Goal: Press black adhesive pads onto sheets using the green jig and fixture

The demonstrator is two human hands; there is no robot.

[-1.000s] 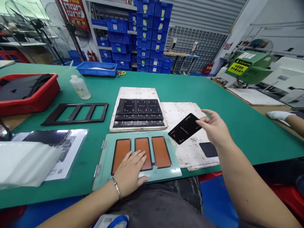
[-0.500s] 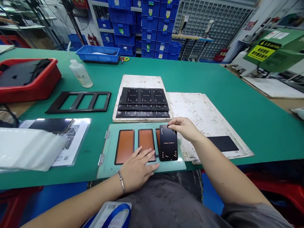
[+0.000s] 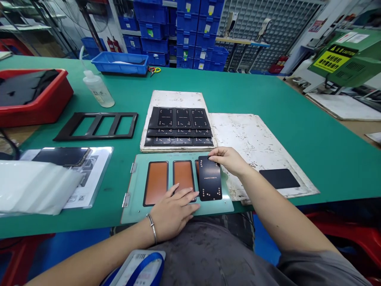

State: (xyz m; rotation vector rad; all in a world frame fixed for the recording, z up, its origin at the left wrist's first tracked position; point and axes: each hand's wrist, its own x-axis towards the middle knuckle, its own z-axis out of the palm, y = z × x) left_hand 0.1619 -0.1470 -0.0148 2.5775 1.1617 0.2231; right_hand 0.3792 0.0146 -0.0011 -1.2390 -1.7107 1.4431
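From my remote seat I see the right hand (image 3: 226,161) with thumb and fingers clamped on the top edge of a black card (image 3: 210,180), which stands over the right panel of the green fixture (image 3: 137,188), partly hiding it. The left hand (image 3: 175,210) lies flat with its fingers apart, holding nothing, on the fixture's near side and over the lower part of its middle panel (image 3: 183,172). The left panel (image 3: 156,184) carries no card, nor does what I can see of the middle one, so I judge the work at the fixture barely begun. Beyond the fixture lie printed black sheets (image 3: 181,118); to its right, a second black card (image 3: 279,178) rests on a white board (image 3: 244,147). A second ago the held card was tilted above that board; now it has come over the fixture.
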